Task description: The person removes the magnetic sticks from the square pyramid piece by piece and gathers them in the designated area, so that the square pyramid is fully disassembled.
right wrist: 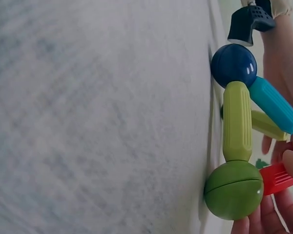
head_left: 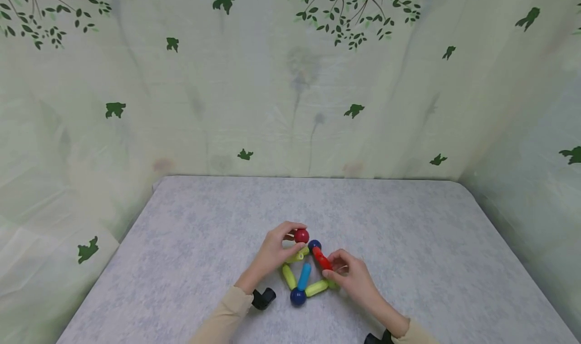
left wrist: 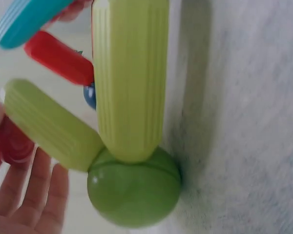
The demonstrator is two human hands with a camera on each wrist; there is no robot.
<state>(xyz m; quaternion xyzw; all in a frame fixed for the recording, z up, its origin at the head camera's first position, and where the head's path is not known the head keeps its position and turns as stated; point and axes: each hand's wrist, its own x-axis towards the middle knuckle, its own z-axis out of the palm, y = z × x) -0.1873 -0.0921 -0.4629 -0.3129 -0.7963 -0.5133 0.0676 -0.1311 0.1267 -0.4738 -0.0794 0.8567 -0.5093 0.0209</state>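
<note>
Pinches a red ball (head_left: 301, 236) in the left hand (head_left: 274, 248), near a lime rod (left wrist: 53, 126). Grips a red rod (right wrist: 277, 179) in the right hand (head_left: 355, 276), above a green ball (right wrist: 233, 191) on the table (head_left: 181, 278).

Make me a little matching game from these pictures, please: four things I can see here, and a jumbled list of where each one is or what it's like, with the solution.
Things
1. red ball
2. light-blue stick
3. right hand
4. tabletop

Place or state
A. has one end against a dark blue ball
B. mottled grey
C. pinched by the left hand
D. holds a red stick

Right pairs: 1-C, 2-A, 3-D, 4-B
</note>
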